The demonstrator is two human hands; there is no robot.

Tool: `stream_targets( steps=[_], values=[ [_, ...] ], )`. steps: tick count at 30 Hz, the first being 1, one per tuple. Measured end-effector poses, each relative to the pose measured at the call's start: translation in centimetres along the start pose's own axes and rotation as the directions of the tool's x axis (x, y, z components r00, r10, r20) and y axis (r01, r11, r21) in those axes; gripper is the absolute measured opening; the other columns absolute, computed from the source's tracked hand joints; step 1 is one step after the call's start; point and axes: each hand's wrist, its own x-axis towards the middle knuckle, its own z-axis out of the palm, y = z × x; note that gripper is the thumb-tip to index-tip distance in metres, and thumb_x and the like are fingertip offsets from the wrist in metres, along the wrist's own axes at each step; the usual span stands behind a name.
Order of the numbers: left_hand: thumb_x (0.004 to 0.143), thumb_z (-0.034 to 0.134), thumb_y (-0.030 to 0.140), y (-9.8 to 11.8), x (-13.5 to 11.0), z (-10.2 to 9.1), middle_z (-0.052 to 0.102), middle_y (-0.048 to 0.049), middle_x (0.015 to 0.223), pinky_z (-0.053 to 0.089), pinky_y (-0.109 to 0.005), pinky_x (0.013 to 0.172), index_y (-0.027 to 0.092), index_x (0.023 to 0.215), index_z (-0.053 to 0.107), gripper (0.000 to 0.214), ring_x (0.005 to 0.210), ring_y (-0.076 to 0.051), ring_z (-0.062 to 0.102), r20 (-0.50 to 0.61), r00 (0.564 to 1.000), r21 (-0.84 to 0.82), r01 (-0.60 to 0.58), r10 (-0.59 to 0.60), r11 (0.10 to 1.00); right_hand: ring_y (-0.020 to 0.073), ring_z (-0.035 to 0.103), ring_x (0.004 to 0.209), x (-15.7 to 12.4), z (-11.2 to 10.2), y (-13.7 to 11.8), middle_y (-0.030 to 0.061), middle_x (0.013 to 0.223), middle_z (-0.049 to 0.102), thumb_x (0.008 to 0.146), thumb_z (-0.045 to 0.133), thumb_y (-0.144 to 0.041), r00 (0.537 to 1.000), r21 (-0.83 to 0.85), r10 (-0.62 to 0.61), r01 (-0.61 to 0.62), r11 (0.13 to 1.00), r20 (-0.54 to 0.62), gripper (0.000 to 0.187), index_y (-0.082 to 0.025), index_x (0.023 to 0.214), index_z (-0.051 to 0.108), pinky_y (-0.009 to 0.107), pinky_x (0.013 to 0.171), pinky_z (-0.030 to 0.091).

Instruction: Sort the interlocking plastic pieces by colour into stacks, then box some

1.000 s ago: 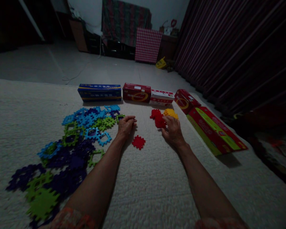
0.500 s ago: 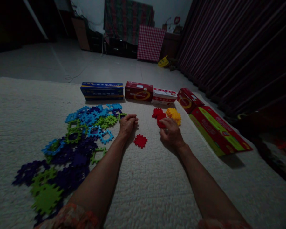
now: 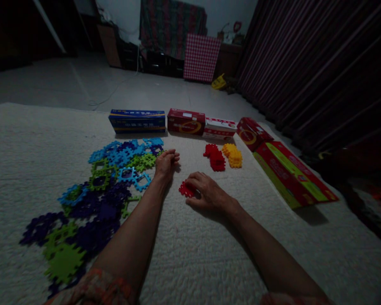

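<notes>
My right hand at the red tile, left hand loosely curled, whether either's fingers grip anything I cannot tell

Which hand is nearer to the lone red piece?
Right. The right hand is over the right side of the lone red piece; the left hand is apart from it, forward and left.

Pale quilted mat, colourful toothed pieces, printed boxes
</notes>
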Motion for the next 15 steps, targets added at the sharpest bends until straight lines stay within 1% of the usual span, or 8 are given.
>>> stream_targets(
  steps=[2,4,6,8,10,12,13,15],
  values=[
    [0.058,0.057,0.007,-0.1,0.0,0.0,0.066,-0.0010,0.068,0.041,-0.016,0.049,0.014,0.083,0.063,0.027,0.054,-0.008,0.057,0.008,1.000,0.000,-0.005,0.005,1.000,0.0256,0.056,0.110,0.0,0.0,-0.2,0.0123,0.120,0.063,0.079,0.072,-0.021,1.000,-0.001,-0.003,0.003,1.000,0.013,0.035,-0.017,0.113,0.066,0.041,0.098,0.046],
    [0.058,0.058,0.008,-0.1,0.1,-0.1,0.066,-0.0012,0.068,0.041,-0.016,0.048,0.014,0.083,0.063,0.026,0.054,-0.008,0.057,0.012,1.000,0.003,-0.010,0.009,1.000,0.0236,0.057,0.108,0.0,-0.2,-0.3,0.0106,0.116,0.066,0.083,0.067,-0.018,1.000,0.035,-0.009,0.009,0.999,0.004,0.025,-0.018,0.107,0.067,0.039,0.096,0.046],
    [0.058,0.058,0.008,-0.2,0.1,-0.1,0.066,-0.0015,0.068,0.041,-0.016,0.049,0.014,0.083,0.063,0.027,0.055,-0.008,0.057,0.012,1.000,0.011,-0.012,0.012,1.000,0.0196,0.059,0.097,0.0,-0.6,-0.2,0.0071,0.103,0.069,0.090,0.058,-0.017,1.000,0.105,0.002,-0.001,0.994,-0.008,0.012,-0.018,0.098,0.068,0.034,0.089,0.046],
    [0.058,0.058,0.009,-0.2,0.1,-0.1,0.067,-0.0018,0.069,0.042,-0.017,0.049,0.014,0.084,0.063,0.027,0.055,-0.009,0.057,0.012,1.000,0.022,-0.013,0.012,1.000,0.0156,0.058,0.081,0.0,-1.1,0.1,0.0036,0.088,0.068,0.096,0.048,-0.018,0.998,0.179,0.058,-0.053,0.982,-0.020,0.019,-0.018,0.090,0.066,0.029,0.077,0.045],
    [0.058,0.059,0.010,-0.3,0.1,-0.1,0.067,-0.0020,0.069,0.042,-0.017,0.049,0.013,0.085,0.063,0.027,0.055,-0.009,0.058,0.017,1.000,0.033,-0.014,0.013,0.999,0.0138,0.055,0.070,0.0,-1.5,0.8,0.0012,0.078,0.064,0.099,0.042,-0.020,0.991,0.209,0.131,-0.121,0.971,-0.035,0.026,-0.018,0.086,0.064,0.028,0.068,0.042],
    [0.058,0.059,0.010,-0.3,0.1,-0.1,0.067,-0.0021,0.069,0.043,-0.017,0.049,0.013,0.085,0.064,0.027,0.055,-0.009,0.058,0.024,1.000,0.041,-0.018,0.017,0.999,0.0144,0.055,0.069,-0.1,-1.5,1.8,0.0010,0.076,0.063,0.099,0.041,-0.020,0.982,0.177,0.185,-0.173,0.969,-0.049,0.026,-0.018,0.087,0.064,0.028,0.067,0.041],
    [0.058,0.059,0.010,-0.3,0.1,-0.1,0.067,-0.0022,0.069,0.043,-0.017,0.049,0.013,0.085,0.064,0.027,0.055,-0.009,0.058,0.026,0.999,0.044,-0.021,0.020,0.999,0.0154,0.056,0.072,-0.1,-1.4,2.3,0.0019,0.079,0.064,0.099,0.042,-0.020,0.978,0.141,0.197,-0.186,0.972,-0.063,0.024,-0.018,0.089,0.064,0.029,0.070,0.043],
    [0.058,0.060,0.011,-0.4,0.1,-0.1,0.067,-0.0021,0.069,0.043,-0.018,0.049,0.013,0.084,0.064,0.026,0.055,-0.009,0.058,0.026,0.999,0.049,-0.026,0.025,0.998,0.0186,0.061,0.085,-0.2,-1.1,3.1,0.0063,0.093,0.067,0.095,0.047,-0.019,0.972,0.064,0.200,-0.193,0.979,-0.125,0.018,-0.018,0.100,0.065,0.032,0.079,0.046]
  ],
)
